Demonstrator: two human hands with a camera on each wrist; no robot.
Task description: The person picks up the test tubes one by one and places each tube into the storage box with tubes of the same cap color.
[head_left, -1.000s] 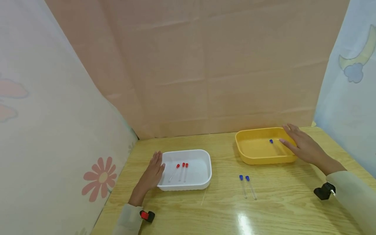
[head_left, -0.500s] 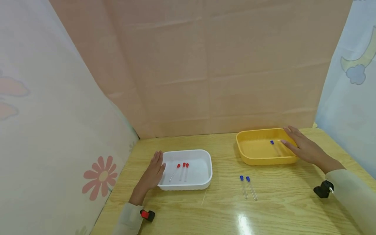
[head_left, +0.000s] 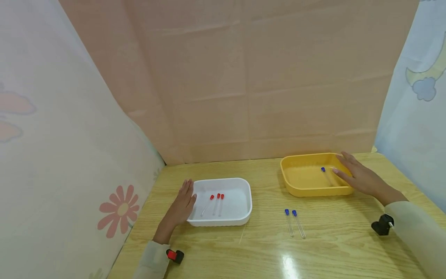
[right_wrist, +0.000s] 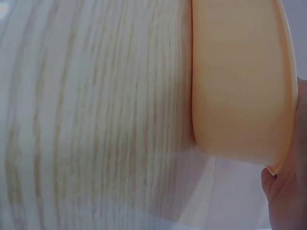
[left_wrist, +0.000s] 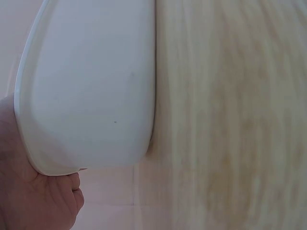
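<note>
My left hand [head_left: 182,204] lies along the left side of a white tray [head_left: 224,222], its fingers straight and its thumb at the rim. Inside that tray are three clear tubes with red caps [head_left: 218,196]. At the right end of a yellow tray [head_left: 313,192], my right hand [head_left: 362,176] rests with extended fingers over the rim, the thumb reaching inward. One blue-capped tube [head_left: 323,169] lies in the yellow tray. The wrist views show the outer walls of the white tray [left_wrist: 91,96] and the yellow tray [right_wrist: 240,81], with each palm against a rim.
Two more blue-capped tubes [head_left: 294,213] lie side by side on the wooden table [head_left: 258,252], in front of the yellow tray. A brown paper-like sheet [head_left: 244,85] stands behind the table. Printed cloth [head_left: 69,155] hangs at the left, with similar cloth [head_left: 411,124] at the right.
The head view has shifted very slightly. Both hands stay at their trays, and the tubes keep their places.
</note>
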